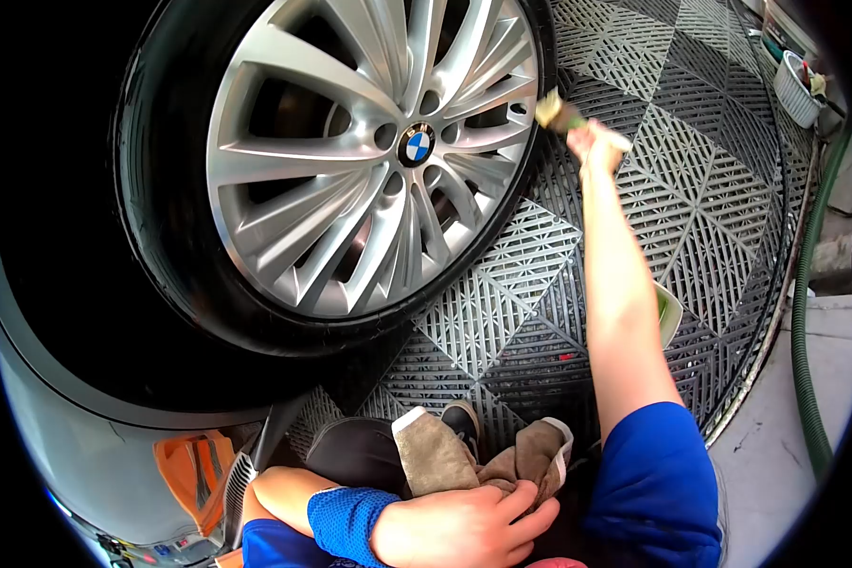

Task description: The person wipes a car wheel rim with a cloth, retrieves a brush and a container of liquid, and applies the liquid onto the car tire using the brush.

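Note:
My right hand (596,150) is closed round the handle of a brush (560,114). Its pale bristles are at the tyre's edge (542,71), beside the silver spoked wheel rim (303,161); whether they touch is unclear. Near my lap, my left hand (459,528) has its fingers curled on a crumpled brown-grey cloth (440,454). A blue mesh band (347,521) is round my left wrist. Partly behind my right forearm, a pale container (670,317) with something green inside stands on the grey floor tiles (696,204).
An orange cloth (194,478) lies at the lower left by the car body (85,426). A green hose (809,322) runs down the right side. A white ribbed pot (797,93) stands at the upper right. My shoe (461,421) shows below the wheel.

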Demonstrator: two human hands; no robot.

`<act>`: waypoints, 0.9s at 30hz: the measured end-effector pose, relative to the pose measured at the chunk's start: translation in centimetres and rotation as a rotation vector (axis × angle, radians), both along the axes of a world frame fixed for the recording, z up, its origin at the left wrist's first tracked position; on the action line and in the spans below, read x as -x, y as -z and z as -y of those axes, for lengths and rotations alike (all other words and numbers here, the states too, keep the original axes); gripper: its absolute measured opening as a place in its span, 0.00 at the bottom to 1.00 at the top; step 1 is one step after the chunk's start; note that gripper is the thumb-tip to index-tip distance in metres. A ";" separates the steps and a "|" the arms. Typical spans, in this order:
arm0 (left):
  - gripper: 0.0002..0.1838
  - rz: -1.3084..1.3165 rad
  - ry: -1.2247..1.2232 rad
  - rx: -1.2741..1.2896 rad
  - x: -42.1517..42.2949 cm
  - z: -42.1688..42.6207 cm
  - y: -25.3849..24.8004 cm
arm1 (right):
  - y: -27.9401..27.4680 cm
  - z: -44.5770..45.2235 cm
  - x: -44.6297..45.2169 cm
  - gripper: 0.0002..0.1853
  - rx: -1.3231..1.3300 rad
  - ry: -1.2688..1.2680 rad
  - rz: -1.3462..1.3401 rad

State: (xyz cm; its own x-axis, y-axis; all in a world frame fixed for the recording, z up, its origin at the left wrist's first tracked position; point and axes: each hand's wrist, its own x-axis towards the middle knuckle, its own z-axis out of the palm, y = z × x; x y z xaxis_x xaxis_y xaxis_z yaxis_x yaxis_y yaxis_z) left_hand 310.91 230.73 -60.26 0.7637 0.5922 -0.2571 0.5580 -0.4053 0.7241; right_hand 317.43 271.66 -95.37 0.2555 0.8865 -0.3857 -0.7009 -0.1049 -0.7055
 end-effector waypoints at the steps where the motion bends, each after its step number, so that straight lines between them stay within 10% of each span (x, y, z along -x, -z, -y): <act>1: 0.28 0.012 -0.001 0.006 0.0 0.0 -0.1 | 1.0 3.0 0.6 0.10 0.071 -0.027 0.058; 5: 0.28 0.088 -0.001 -0.036 -0.1 0.2 0.0 | 8.4 8.9 2.7 0.10 0.428 -0.306 0.099; 10: 0.27 0.089 -0.013 -0.023 0.4 0.8 -0.4 | 1.8 2.8 1.5 0.15 0.193 -0.201 0.391; 15: 0.24 0.030 0.093 -0.208 0.4 0.7 -0.5 | -2.0 -1.8 0.4 0.10 -0.191 0.125 -0.308; 27: 0.25 -0.037 0.193 -0.457 1.1 2.8 -0.7 | 4.1 21.9 9.5 0.03 0.386 -0.167 -0.074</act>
State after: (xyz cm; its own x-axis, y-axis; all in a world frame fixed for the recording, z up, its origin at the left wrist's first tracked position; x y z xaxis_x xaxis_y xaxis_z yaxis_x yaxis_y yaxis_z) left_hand 309.83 227.91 -59.60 0.8656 0.4996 -0.0333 0.4637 -0.7749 0.4295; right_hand 307.91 249.81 -99.50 0.0799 0.7004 -0.7092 -0.6990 -0.4679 -0.5408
